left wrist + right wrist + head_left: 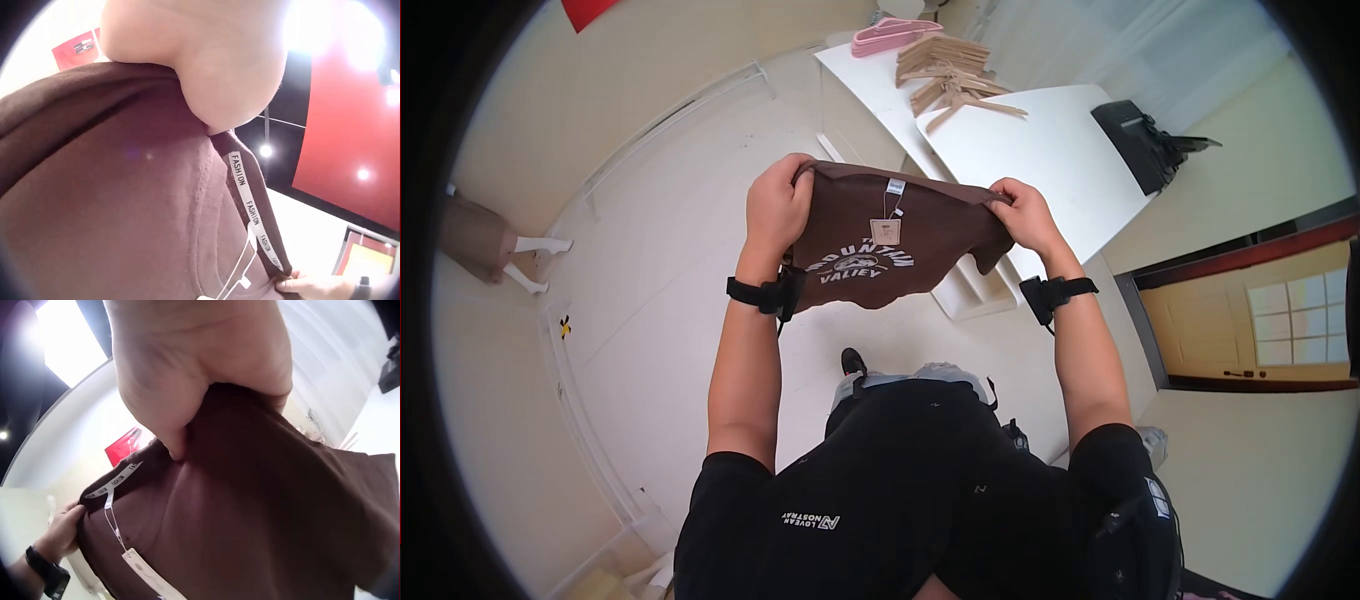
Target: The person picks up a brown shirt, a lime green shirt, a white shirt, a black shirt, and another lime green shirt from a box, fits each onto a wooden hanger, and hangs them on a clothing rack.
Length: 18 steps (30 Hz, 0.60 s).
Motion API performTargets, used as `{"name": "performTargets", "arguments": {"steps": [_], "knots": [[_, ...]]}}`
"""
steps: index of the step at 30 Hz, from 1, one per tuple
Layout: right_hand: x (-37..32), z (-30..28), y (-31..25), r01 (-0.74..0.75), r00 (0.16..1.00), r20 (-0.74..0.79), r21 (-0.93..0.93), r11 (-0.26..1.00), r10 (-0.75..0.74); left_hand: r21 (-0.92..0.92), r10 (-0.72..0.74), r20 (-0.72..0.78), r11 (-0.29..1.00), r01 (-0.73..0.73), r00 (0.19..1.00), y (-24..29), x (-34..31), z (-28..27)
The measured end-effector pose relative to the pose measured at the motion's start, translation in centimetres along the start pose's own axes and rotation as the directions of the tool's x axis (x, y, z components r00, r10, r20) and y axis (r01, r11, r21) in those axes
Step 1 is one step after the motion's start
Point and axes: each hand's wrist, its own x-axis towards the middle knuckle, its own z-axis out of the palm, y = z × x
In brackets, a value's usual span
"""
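Note:
A dark brown garment (pixel 830 225) with white lettering hangs between both hands in the head view, held up in front of the body. The left hand (pixel 778 208) grips its top edge at one side, and the right hand (pixel 1030 218) pinches the other side. A paper tag (pixel 885 232) dangles on a string below the neck label. In the left wrist view the left hand (pixel 200 56) holds the cloth (pixel 106 181) by the neckband, which has a printed tape. The right wrist view has the right hand (pixel 200 356) gripping cloth (pixel 250 487), fingertips partly hidden.
Beyond the garment stands a white table (pixel 1040 140) with wooden hangers (pixel 945 60) and pink hangers (pixel 892 36). A black device (pixel 1135 140) sits at its far right end. At the left are a mannequin's legs (pixel 540 243); a door (pixel 1210 320) is at the right.

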Motion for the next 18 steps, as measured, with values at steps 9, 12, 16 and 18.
{"name": "performTargets", "arguments": {"steps": [9, 12, 16, 18], "knots": [[10.6, 4.9, -2.3, 0.205, 0.969, 0.139, 0.018, 0.979, -0.206, 0.133, -0.016, -0.135, 0.991, 0.034, 0.991, -3.9, 2.4, -3.6], [12.5, 5.9, -1.0, 0.211, 0.922, 0.335, -0.021, 0.977, -0.192, -0.039, -0.105, -0.017, 0.994, 0.104, 0.994, -4.4, 2.1, -2.7], [16.7, 8.5, 4.5, 0.212, 0.678, 0.733, -0.137, 0.968, -0.045, 0.023, -0.187, 0.176, 0.982, 0.186, 0.966, -2.1, 3.0, -0.7], [18.6, 8.5, 6.3, 0.179, 0.63, 0.777, -0.126, 0.976, -0.015, 0.04, -0.193, 0.155, 0.981, 0.189, 0.969, -2.4, 3.8, 1.1]]}}
